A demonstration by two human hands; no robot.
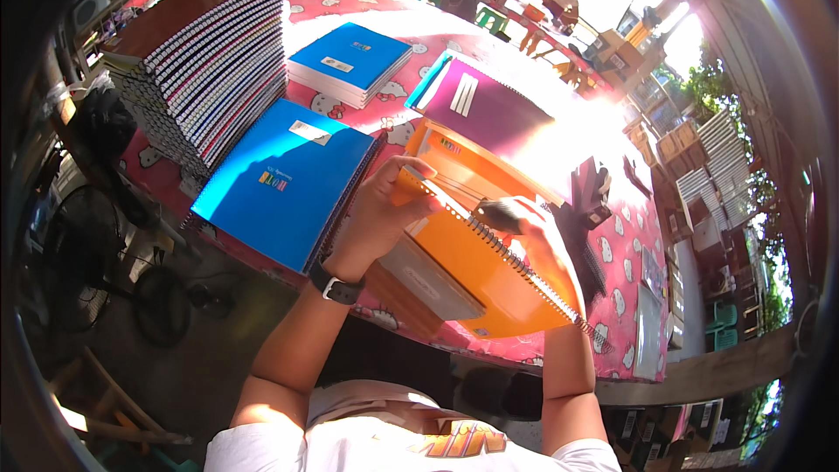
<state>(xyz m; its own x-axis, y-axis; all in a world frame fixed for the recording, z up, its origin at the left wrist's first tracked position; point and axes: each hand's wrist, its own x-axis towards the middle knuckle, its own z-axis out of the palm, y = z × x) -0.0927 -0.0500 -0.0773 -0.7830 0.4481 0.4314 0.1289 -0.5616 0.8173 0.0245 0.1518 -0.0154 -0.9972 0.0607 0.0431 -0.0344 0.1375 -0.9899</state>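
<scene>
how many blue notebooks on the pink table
2 piles topped in blue: the large blue notebook by the left hand, and a smaller blue stack behind it. More may be hidden underneath.

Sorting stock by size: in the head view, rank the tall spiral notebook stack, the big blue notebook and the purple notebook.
1. tall spiral notebook stack
2. big blue notebook
3. purple notebook, though it lies farther away, so unsure.

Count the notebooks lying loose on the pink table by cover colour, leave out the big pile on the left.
Blue: 2, the large spiral notebook and the smaller pad
Purple: 1, the purple notebook
Orange: 2, the orange notebook gripped by the left hand and right hand, and another orange one under it
Total: 5
</scene>
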